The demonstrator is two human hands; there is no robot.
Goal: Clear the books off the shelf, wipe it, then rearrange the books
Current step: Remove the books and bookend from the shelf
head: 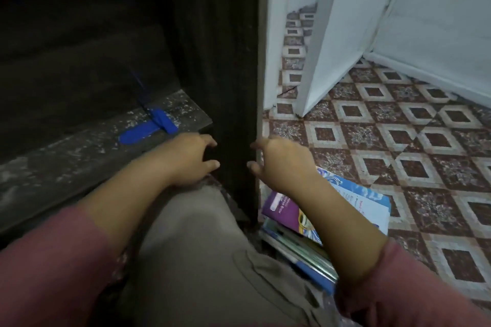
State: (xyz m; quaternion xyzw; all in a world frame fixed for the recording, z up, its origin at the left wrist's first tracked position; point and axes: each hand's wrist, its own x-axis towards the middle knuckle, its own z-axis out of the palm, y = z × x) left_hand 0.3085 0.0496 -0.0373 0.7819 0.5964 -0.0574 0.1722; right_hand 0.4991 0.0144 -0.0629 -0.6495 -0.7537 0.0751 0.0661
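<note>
Pink sleeves (39, 273) reach forward over a bent knee (199, 247). At left, the dusty shelf (66, 167) bears a blue object (148, 127). The left hand (186, 159) and right hand (279, 159), fingers loosely curled and holding nothing, flank the dark side panel (225, 74). The books (353, 204) lie stacked on the patterned floor (398, 127) just right of the panel, with open tiles beyond.

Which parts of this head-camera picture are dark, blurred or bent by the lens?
Head view: the shelf recess is deep in shadow; the left hand and right hand look softly blurred; the tiled floor pattern stretches toward the frame edge from wide-angle distortion; no glare shows.
</note>
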